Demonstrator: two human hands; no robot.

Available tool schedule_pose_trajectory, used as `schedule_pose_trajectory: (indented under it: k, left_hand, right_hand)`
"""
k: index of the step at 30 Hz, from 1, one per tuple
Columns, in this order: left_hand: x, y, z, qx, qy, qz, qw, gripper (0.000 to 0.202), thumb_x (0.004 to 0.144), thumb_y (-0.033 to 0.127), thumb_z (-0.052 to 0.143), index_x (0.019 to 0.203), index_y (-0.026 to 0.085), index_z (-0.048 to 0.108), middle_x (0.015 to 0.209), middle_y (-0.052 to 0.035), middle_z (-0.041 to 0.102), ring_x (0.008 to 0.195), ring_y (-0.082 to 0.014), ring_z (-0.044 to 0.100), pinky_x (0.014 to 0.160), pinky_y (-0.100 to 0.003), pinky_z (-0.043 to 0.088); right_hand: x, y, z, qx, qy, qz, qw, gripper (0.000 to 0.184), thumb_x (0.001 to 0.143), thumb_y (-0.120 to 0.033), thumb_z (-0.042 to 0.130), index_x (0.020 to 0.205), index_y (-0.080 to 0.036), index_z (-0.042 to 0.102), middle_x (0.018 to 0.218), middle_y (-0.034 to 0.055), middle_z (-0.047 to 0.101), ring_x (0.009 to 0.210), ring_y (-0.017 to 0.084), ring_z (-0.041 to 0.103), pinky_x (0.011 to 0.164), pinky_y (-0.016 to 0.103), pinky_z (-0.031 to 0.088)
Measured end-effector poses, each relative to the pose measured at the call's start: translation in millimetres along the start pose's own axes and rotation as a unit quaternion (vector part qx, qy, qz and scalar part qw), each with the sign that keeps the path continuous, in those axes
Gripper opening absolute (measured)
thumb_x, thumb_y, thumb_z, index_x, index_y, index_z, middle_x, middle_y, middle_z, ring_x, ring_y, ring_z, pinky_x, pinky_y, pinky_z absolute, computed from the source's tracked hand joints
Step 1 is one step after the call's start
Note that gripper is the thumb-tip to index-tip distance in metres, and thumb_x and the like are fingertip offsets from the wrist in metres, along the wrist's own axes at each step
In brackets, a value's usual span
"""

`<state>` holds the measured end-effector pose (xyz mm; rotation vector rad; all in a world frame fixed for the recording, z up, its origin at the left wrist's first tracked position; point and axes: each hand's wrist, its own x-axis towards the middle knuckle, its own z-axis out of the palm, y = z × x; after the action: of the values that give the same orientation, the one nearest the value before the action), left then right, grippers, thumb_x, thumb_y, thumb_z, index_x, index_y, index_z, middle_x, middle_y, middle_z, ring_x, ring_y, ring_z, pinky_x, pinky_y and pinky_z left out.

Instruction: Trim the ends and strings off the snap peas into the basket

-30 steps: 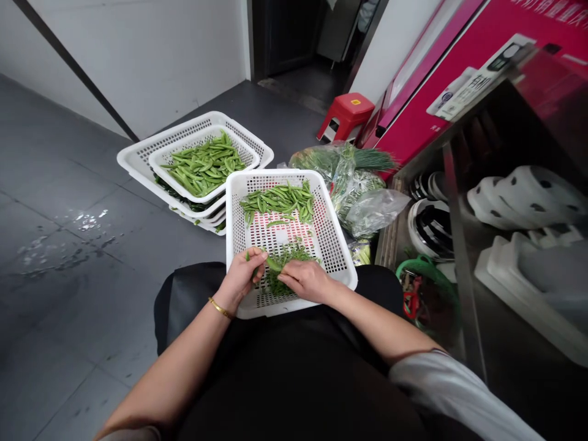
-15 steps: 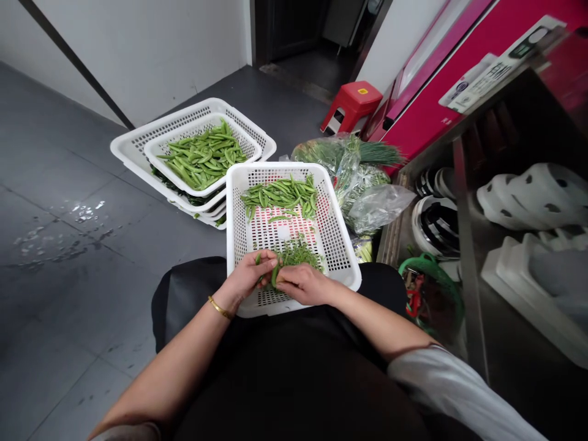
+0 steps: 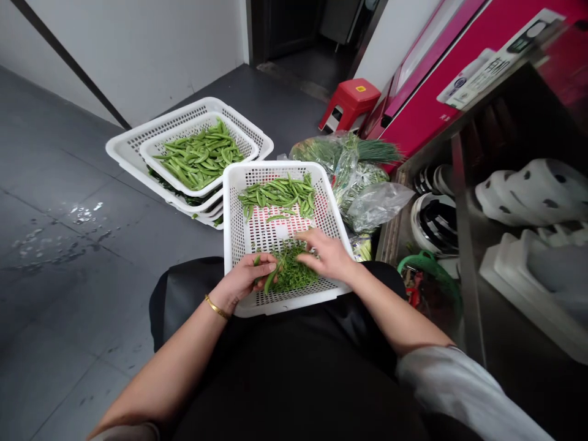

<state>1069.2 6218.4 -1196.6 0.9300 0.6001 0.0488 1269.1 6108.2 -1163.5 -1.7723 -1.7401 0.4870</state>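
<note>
A white perforated basket point(image 3: 337, 229) rests on my lap. A pile of green pea pods point(image 3: 278, 194) lies at its far end, and a heap of thin green trimmings point(image 3: 294, 274) lies at its near end. My left hand point(image 3: 245, 278) is closed on a single pea pod point(image 3: 271, 278) above the basket's near left corner. My right hand point(image 3: 327, 254) hovers over the trimmings with its fingers pinched together; what they hold, if anything, is too small to name.
Stacked white baskets point(image 3: 133, 153) with more pea pods point(image 3: 198, 158) stand on the grey floor at the left. Plastic bags of greens point(image 3: 358, 177) lie to the right of the lap basket. A red stool point(image 3: 350, 101) stands behind. A metal shelf point(image 3: 463, 245) with dishes is at the right.
My right hand has left the pod and moved right and away over the trimmings. My left hand keeps the pod, which now points down toward the basket.
</note>
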Motion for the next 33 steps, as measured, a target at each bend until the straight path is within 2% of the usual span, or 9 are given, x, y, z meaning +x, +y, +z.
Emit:
schedule_pose_trajectory:
  k: [5, 11, 14, 17, 21, 25, 28, 30, 33]
  left_hand:
    - [-3.3, 4.2, -0.1, 0.144, -0.014, 0.045, 0.988, 0.022, 0.073, 0.036, 0.065, 0.074, 0.015, 0.062, 0.060, -0.0021, 0.059, 0.041, -0.0070, 0.042, 0.037, -0.019, 0.028]
    - [-16.9, 14.1, 8.4, 0.312, -0.046, 0.202, 0.927, 0.008, 0.073, 0.025, 0.066, 0.073, 0.017, 0.065, 0.070, -0.0031, 0.060, 0.066, -0.0143, 0.053, 0.063, -0.024, 0.041]
    - [-16.6, 13.2, 10.2, 0.217, 0.075, 0.232, 0.945, 0.012, 0.075, 0.026, 0.064, 0.081, 0.016, 0.065, 0.065, -0.0019, 0.056, 0.057, -0.0116, 0.047, 0.054, -0.022, 0.037]
    - [-12.6, 15.3, 1.4, 0.049, 0.194, 0.265, 0.943, 0.014, 0.073, 0.025, 0.065, 0.083, 0.016, 0.064, 0.058, 0.0003, 0.052, 0.049, -0.0090, 0.041, 0.045, -0.020, 0.031]
    - [-10.6, 23.7, -18.9, -0.156, 0.204, 0.279, 0.925, 0.008, 0.069, 0.023, 0.059, 0.068, 0.015, 0.059, 0.060, -0.0009, 0.055, 0.046, -0.0080, 0.041, 0.041, -0.020, 0.031]
    - [-10.3, 26.3, -23.3, -0.277, 0.124, 0.213, 0.929, 0.015, 0.066, 0.030, 0.057, 0.071, 0.016, 0.057, 0.060, -0.0010, 0.051, 0.051, -0.0104, 0.046, 0.043, -0.021, 0.037]
    - [-6.4, 23.4, -16.9, -0.267, 0.094, 0.172, 0.944, 0.017, 0.067, 0.029, 0.062, 0.076, 0.016, 0.055, 0.055, 0.0034, 0.043, 0.043, -0.0065, 0.038, 0.038, -0.018, 0.033]
    - [-2.8, 20.2, -13.8, -0.237, 0.091, 0.145, 0.956, 0.019, 0.068, 0.025, 0.067, 0.069, 0.017, 0.050, 0.047, 0.0080, 0.031, 0.036, -0.0033, 0.026, 0.033, -0.014, 0.024]
    - [1.8, 15.1, -13.7, -0.193, 0.112, 0.109, 0.969, 0.024, 0.069, 0.027, 0.070, 0.065, 0.016, 0.049, 0.043, 0.0101, 0.025, 0.034, -0.0025, 0.021, 0.031, -0.013, 0.019]
  right_hand:
    - [5.6, -17.7, 22.2, -0.153, -0.186, -0.131, 0.962, 0.024, 0.093, -0.025, 0.038, 0.082, -0.016, 0.057, 0.075, 0.0046, 0.056, 0.068, 0.013, 0.050, 0.061, 0.024, 0.036]
    - [5.4, -16.7, 29.9, 0.152, -0.195, -0.038, 0.968, 0.027, 0.091, -0.035, 0.044, 0.071, -0.017, 0.051, 0.058, -0.0030, 0.051, 0.055, 0.009, 0.049, 0.057, 0.020, 0.037]
    - [5.4, -19.4, 51.8, 0.325, -0.096, 0.108, 0.935, 0.030, 0.093, -0.042, 0.035, 0.079, -0.018, 0.048, 0.050, -0.0073, 0.045, 0.043, 0.008, 0.047, 0.050, 0.019, 0.041]
    - [4.2, -13.0, 63.5, 0.359, -0.075, 0.150, 0.918, 0.032, 0.092, -0.045, 0.036, 0.080, -0.018, 0.049, 0.047, -0.0087, 0.042, 0.041, 0.008, 0.048, 0.047, 0.019, 0.041]
    - [7.8, 13.3, 37.5, 0.221, -0.238, 0.150, 0.934, 0.028, 0.084, -0.041, 0.052, 0.076, -0.015, 0.059, 0.050, -0.0064, 0.050, 0.044, 0.007, 0.051, 0.049, 0.019, 0.039]
    - [45.9, 37.0, 12.5, 0.096, -0.462, 0.119, 0.873, 0.033, 0.074, -0.045, 0.064, 0.090, -0.016, 0.065, 0.062, -0.0024, 0.062, 0.050, 0.010, 0.057, 0.051, 0.019, 0.041]
    - [93.2, 49.9, 28.1, -0.101, -0.310, 0.120, 0.938, 0.033, 0.088, -0.042, 0.049, 0.104, -0.016, 0.061, 0.093, 0.0071, 0.067, 0.072, 0.014, 0.063, 0.065, 0.023, 0.046]
    - [120.7, 59.1, 47.5, -0.221, -0.222, 0.145, 0.939, 0.032, 0.088, -0.029, 0.047, 0.112, -0.011, 0.057, 0.108, 0.0172, 0.063, 0.089, 0.021, 0.062, 0.075, 0.030, 0.046]
    - [139.9, 71.5, 67.3, -0.244, -0.209, 0.165, 0.932, 0.033, 0.085, -0.019, 0.047, 0.113, -0.002, 0.055, 0.110, 0.0258, 0.059, 0.097, 0.027, 0.060, 0.079, 0.034, 0.045]
